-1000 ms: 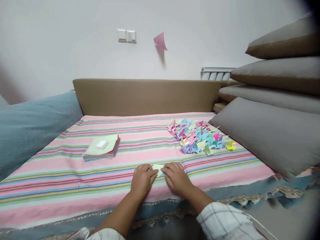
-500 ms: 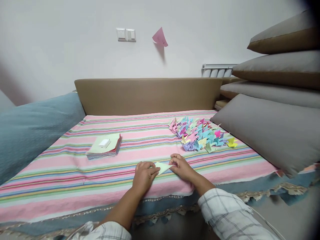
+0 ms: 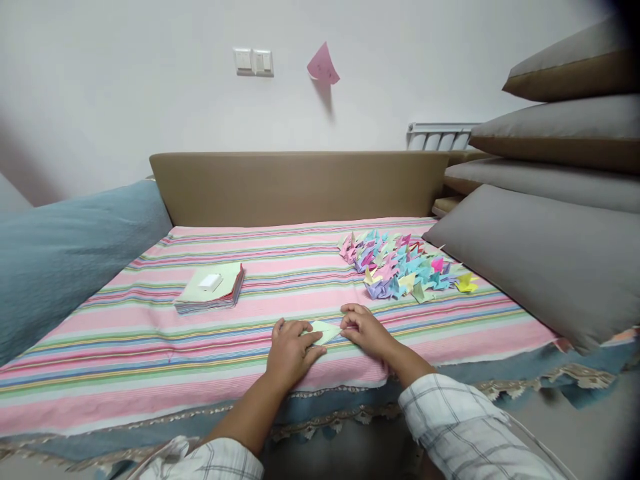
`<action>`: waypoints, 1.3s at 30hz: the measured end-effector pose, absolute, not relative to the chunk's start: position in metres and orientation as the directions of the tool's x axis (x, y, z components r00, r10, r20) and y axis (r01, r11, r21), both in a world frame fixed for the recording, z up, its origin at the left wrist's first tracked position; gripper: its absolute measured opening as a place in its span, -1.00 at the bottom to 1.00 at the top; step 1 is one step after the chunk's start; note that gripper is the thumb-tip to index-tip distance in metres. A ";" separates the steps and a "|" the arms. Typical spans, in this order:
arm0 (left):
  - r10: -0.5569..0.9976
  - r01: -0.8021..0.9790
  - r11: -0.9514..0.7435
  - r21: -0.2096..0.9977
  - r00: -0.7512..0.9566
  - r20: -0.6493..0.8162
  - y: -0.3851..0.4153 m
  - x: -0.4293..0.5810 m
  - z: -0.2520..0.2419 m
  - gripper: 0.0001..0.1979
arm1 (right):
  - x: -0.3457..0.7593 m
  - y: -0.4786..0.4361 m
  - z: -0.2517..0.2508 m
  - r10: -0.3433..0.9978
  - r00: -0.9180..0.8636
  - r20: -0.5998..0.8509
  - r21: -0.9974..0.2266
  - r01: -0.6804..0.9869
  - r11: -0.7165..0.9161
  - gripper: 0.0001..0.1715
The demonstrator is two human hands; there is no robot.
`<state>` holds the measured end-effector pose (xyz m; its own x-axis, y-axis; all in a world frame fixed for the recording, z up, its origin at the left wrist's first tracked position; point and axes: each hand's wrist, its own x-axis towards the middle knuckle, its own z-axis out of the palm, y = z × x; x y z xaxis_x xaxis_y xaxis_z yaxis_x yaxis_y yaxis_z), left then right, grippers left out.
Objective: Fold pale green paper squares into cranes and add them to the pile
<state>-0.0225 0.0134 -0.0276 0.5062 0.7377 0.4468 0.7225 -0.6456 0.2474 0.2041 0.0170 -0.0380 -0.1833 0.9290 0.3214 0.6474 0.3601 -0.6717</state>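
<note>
A pale green folded paper (image 3: pixel 325 331), roughly diamond-shaped, lies on the striped cloth (image 3: pixel 125 373) between my hands. My left hand (image 3: pixel 291 352) is closed on its left end, the thumb resting across the paper. At the pointed right end, my right hand (image 3: pixel 364 330) pinches the tip between thumb and fingers. Part of the paper's left side is hidden under my left fingers. Beyond my right hand sits a crowd of folded paper cranes (image 3: pixel 400 267) in pink, blue, purple, yellow and green.
To the left, a stack of paper sheets (image 3: pixel 210 293) carries a small white block (image 3: pixel 210 282). Grey cushions (image 3: pixel 545 260) are piled at the right. A blue bolster (image 3: pixel 85 247) lies at the left, and a brown backrest (image 3: pixel 300 190) runs along the back.
The paper has turned slightly and a center crease now shows on it. My left thumb and fingers have spread a little over it; my right hand stays at the tip. The view has tilted slightly.
</note>
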 end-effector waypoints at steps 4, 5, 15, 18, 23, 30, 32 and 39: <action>0.719 0.734 -0.649 0.202 0.503 0.480 0.010 -0.021 -0.029 -0.79 | 0.201 0.014 -0.036 0.902 -0.203 0.382 -0.595 0.692 0.408 -0.82; 0.715 0.733 -0.651 0.199 0.503 0.486 0.010 -0.021 -0.030 -0.80 | 0.200 0.013 -0.035 0.892 -0.219 0.395 -0.571 0.703 0.425 -0.77; 0.721 0.734 -0.649 0.200 0.508 0.471 0.011 -0.021 -0.031 -0.82 | 0.191 0.008 -0.040 0.893 -0.264 0.365 -0.495 0.757 0.427 -0.78; 0.718 0.735 -0.650 0.193 0.510 0.473 0.011 -0.022 -0.032 -0.82 | 0.193 0.008 -0.041 0.872 -0.282 0.400 -0.454 0.766 0.456 -0.80; 0.714 0.737 -0.650 0.184 0.511 0.478 0.012 -0.022 -0.033 -0.83 | 0.189 -0.001 -0.041 0.841 -0.295 0.454 -0.348 0.810 0.472 -0.75; 0.713 0.735 -0.653 0.182 0.515 0.476 0.012 -0.022 -0.031 -0.84 | 0.177 -0.015 -0.049 0.826 -0.342 0.447 -0.217 0.855 0.472 -0.53; 0.710 0.733 -0.654 0.184 0.513 0.482 0.012 -0.022 -0.030 -0.84 | 0.178 -0.016 -0.050 0.838 -0.322 0.442 -0.197 0.876 0.440 -0.57; 0.709 0.736 -0.651 0.184 0.503 0.494 0.011 -0.021 -0.030 -0.85 | 0.187 -0.019 -0.048 0.881 -0.186 0.435 -0.186 0.939 0.290 -0.68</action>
